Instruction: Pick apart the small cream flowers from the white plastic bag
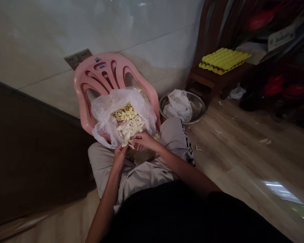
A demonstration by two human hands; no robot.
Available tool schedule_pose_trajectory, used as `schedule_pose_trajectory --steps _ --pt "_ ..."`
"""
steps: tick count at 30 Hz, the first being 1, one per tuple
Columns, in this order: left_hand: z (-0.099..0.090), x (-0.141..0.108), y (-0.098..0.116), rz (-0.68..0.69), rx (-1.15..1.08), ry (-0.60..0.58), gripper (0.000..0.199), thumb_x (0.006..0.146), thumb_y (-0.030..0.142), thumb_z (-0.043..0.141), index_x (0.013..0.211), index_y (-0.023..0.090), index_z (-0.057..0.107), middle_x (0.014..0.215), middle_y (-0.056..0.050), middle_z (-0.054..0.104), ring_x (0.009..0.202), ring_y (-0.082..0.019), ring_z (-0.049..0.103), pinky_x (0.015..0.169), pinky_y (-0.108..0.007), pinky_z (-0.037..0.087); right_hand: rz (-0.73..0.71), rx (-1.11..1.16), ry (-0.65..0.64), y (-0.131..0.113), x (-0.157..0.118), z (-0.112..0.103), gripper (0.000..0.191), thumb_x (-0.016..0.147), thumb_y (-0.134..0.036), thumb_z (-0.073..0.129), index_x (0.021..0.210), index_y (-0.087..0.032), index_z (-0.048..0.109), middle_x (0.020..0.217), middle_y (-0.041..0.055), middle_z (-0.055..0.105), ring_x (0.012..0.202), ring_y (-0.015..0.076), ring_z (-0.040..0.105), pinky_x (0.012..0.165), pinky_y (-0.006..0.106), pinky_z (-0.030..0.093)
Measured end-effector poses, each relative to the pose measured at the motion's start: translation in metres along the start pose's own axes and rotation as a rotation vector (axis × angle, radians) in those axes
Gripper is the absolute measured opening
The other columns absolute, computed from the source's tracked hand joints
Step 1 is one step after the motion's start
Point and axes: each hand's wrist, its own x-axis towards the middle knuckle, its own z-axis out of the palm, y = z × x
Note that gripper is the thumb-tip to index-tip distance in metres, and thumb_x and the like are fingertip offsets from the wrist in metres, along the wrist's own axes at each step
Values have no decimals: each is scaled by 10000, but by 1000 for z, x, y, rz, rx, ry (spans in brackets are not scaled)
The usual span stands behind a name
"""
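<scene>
Left hand and right hand work low at the mouth of a clear plastic bag, both grips narrow, fingers curled at the edge of a heap of pale yellow-white blossoms inside it; cannot tell if either actually holds one. Staying over the bag keeps loose bits in. Bag sits on a pink plastic chair, steel basin with crumpled white material beside it.

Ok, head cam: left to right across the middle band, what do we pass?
Dark brown panel → pink plastic chair → steel bowl → wooden floor
</scene>
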Motion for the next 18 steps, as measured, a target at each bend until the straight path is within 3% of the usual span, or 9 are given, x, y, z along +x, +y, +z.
schedule_pose_trajectory --steps 4,10,15,18 --pt "1 0 0 7 19 -12 291 572 424 855 660 173 737 515 -15 678 563 -199 672 501 -260 527 -92 -91 8 0 -2 0 226 896 -381 646 837 -163 641 667 -30 656 469 91 608 455 178 446" --pt "0 2 0 -20 -1 -24 333 579 442 845 702 151 738 568 -32 702 587 -197 671 538 -264 516 -299 -508 28 -3 -9 4 202 994 -293 517 939 -177 673 735 -15 681 513 79 597 557 181 418" --pt "-4 5 -3 3 85 11 374 573 482 833 687 143 724 605 -19 704 569 -151 619 536 -235 473 -291 -767 98 -6 -12 10 158 975 -243 555 1109 -174 603 773 -5 683 656 108 615 636 191 371" --pt "-6 7 -5 26 179 -39 370 610 498 793 726 152 729 575 7 672 543 -141 581 515 -228 438 -280 -869 140 -6 -12 12 155 941 -215 586 1086 -163 598 803 19 680 720 137 619 644 208 348"
